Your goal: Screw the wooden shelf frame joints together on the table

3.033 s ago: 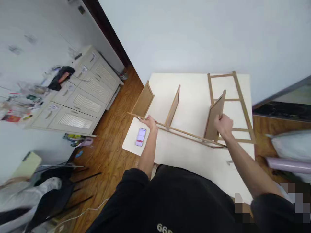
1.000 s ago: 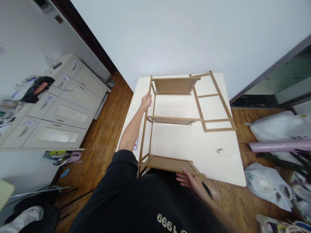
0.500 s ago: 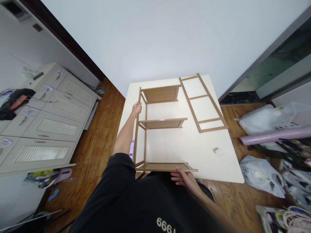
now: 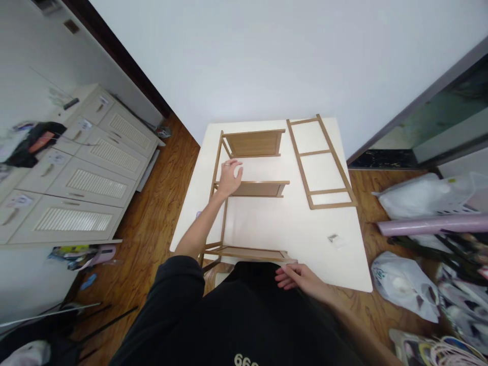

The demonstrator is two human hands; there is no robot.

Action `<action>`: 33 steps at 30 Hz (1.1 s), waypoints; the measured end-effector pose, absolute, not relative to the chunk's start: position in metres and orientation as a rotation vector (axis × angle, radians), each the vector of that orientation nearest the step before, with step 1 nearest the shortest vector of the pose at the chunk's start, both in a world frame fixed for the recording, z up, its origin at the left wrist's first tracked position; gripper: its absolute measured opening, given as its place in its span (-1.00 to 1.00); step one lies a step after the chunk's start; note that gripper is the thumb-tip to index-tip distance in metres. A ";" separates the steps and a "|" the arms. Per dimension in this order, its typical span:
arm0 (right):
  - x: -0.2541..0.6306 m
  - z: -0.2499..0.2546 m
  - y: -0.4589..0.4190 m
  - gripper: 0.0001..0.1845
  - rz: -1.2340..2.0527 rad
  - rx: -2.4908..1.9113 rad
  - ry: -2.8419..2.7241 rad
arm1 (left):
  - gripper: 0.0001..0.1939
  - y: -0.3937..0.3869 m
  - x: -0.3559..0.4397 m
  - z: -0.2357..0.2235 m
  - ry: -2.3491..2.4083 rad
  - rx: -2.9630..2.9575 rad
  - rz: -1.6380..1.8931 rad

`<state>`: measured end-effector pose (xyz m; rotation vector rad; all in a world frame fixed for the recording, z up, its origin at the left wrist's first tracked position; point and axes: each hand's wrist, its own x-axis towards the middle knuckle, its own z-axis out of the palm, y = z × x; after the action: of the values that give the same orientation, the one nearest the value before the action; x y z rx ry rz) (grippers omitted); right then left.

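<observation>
A wooden rack of thin brown bars stands on its side on the white table (image 4: pixel 259 223). From its left side frame (image 4: pixel 217 165) three shelf panels reach right: a far panel (image 4: pixel 255 144), a middle panel (image 4: pixel 263 189) and a near panel (image 4: pixel 251 253). My left hand (image 4: pixel 230 180) is above the gap between the far and middle panels, fingers apart and curved, holding nothing. At the right end of the near panel is my right hand (image 4: pixel 301 278), its fingers stretched out against or just beside the edge. A separate ladder-like wooden frame (image 4: pixel 302 168) lies flat to the right.
A small clear bag with metal bits (image 4: pixel 334 240) lies on the table's right part. White drawer cabinets (image 4: pixel 87 168) stand at left. On the floor at right are plastic bags (image 4: pixel 406 284) and a pink roll (image 4: pixel 430 223). A wall (image 4: pixel 247 61) backs the table.
My left hand has let go of the left side frame and moved right, over the rack. My right hand stays by the near panel's end, while the view has shifted slightly.
</observation>
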<state>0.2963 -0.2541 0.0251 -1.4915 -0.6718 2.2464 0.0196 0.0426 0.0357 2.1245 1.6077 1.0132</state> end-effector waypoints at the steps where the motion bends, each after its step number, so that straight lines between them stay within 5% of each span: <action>1: 0.303 0.027 -0.250 -0.47 2.260 -1.487 -0.715 | -0.74 0.027 0.032 0.036 1.535 2.144 0.995; 10: 0.355 0.039 -0.205 -0.42 2.454 -1.290 -1.063 | -0.64 -0.106 0.117 0.016 1.214 1.996 0.424; 13: 0.381 0.012 -0.164 -0.52 2.084 -1.499 -1.183 | -0.49 -0.147 0.126 0.020 1.081 1.938 0.165; 16: 0.403 -0.029 -0.112 -0.77 1.372 -2.049 -1.502 | -0.33 -0.177 0.131 0.023 1.039 1.973 0.001; 19: 0.420 -0.064 -0.068 -0.76 1.106 -2.217 -1.637 | -0.37 -0.190 0.136 0.018 1.111 2.083 -0.103; 33: 0.454 -0.127 -0.031 -0.63 0.789 -2.087 -2.290 | -0.49 -0.193 0.142 0.015 1.338 2.116 -0.145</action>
<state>0.4541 -0.0308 -0.1272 -2.0872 -2.2898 0.7893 0.1419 -0.1929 0.0148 2.1159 1.3377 -0.1452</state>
